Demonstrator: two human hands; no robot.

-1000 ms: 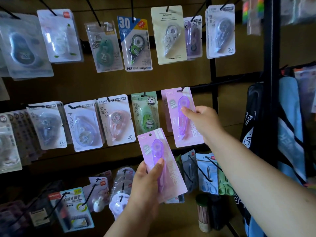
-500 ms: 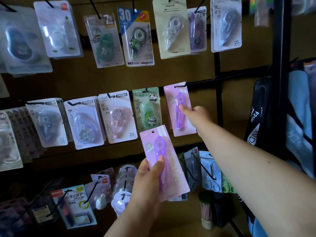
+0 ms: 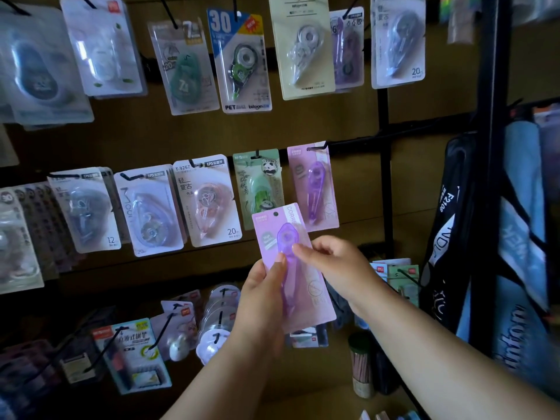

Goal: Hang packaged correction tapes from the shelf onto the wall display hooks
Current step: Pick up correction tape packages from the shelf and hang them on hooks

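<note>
Since a moment ago the right hand [image 3: 336, 265] has left the hung purple correction tape pack [image 3: 313, 189] and come back to the pink-carded pack [image 3: 295, 268] held in front of the wall. That held pack stands nearly upright, tilted a little left, its hang hole at the top, overlapping the lower edge of the panda pack [image 3: 259, 186]. The left hand [image 3: 263, 301] grips it with the thumb across the clear blister; the right hand pinches its right side, fingertips on the blister. The hung purple pack sits on its black hook [image 3: 316, 147], just right of the panda pack. Lower right, what seems a jar of pencils [image 3: 362, 368] stands in shadow.
</note>
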